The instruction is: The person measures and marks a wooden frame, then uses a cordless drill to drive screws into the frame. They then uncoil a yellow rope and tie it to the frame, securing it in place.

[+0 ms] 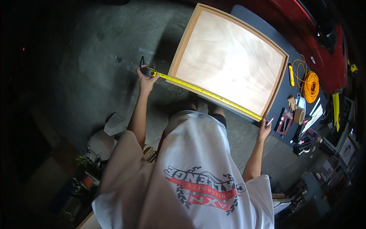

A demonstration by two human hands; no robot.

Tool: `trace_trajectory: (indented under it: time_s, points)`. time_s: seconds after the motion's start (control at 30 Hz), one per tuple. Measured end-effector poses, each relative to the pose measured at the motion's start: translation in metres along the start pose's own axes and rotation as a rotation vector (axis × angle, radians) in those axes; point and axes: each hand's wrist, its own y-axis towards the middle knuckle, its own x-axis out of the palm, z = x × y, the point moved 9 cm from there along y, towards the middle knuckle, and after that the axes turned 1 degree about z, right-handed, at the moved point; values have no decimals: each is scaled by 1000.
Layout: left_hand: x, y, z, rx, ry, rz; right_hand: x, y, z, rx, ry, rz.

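A shallow wooden tray-like panel with a raised light-wood rim lies on a dark tabletop. Along its near edge stretches the yellow blade of a tape measure. My left hand is closed around the black tape case, out past the panel's left corner, with a dark strap loop rising from it. At the near right corner, my right hand pinches the blade's end against the rim. A white pen-like stick with a red tip also sticks out of the right hand's fingers.
On the table's right side lie a yellow utility knife, a coil of orange cord, a brown tape roll and a dark pink-and-black object. A red vehicle stands beyond. Potted plants are at lower left.
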Motion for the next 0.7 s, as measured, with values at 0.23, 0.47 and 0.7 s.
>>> trace_trajectory:
  time_s: [0.23,0.47,0.7]
  points:
    - [-1,-1,12,128,203,52,-10,-20,-76,-292,143,301]
    - [-6,5,1,136,234,41,75,-14,-180,-480,-119,60]
    - [-6,9,0,202,208,20,132,11,-209,-444,-297,58]
